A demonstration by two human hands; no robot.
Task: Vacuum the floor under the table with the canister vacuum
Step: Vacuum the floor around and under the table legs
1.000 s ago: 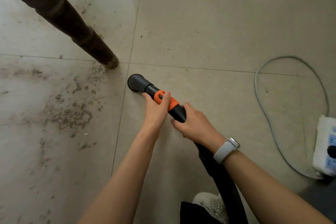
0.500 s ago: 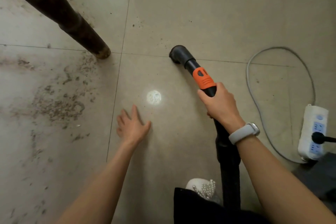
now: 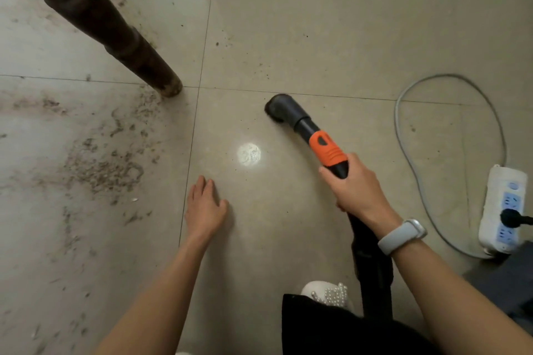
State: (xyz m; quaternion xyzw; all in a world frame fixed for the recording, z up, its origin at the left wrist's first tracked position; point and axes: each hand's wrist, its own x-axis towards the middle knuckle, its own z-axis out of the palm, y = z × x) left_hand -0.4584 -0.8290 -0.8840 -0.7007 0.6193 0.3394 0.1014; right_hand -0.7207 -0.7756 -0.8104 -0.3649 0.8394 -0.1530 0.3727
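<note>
From the head camera, looking down, the right hand (image 3: 356,186) is curled round the black plastic vacuum wand (image 3: 307,127) just below its orange ribbed grip collar (image 3: 327,148); a pale grey band watch (image 3: 402,235) sits on that wrist; the wand slants from near right up toward far left, and its black round nozzle head (image 3: 277,108) meets the beige tiled floor (image 3: 317,23) just near of a grout line, right of centre; the thicker black hose (image 3: 372,265) runs back from under the hand toward the near edge, beside a white shoe trimmed with pearl beads (image 3: 328,292). The left hand (image 3: 204,207) lies flat on the floor with fingers straight and close together, holding nothing, well apart from the nozzle; a small bright round spot of light (image 3: 249,154) lies on the tile between the hand and the nozzle. At far left a dark brown turned wooden desk leg (image 3: 115,32) slants down to the floor at the meeting of four tiles; a scatter of dark dusty debris (image 3: 101,164) covers the left tile, near of the leg and left of the open hand. At the right a white power strip with blue sockets (image 3: 503,207) lies on the floor with a black plug (image 3: 512,217) in it; its grey cable (image 3: 450,124) loops far and back round.
</note>
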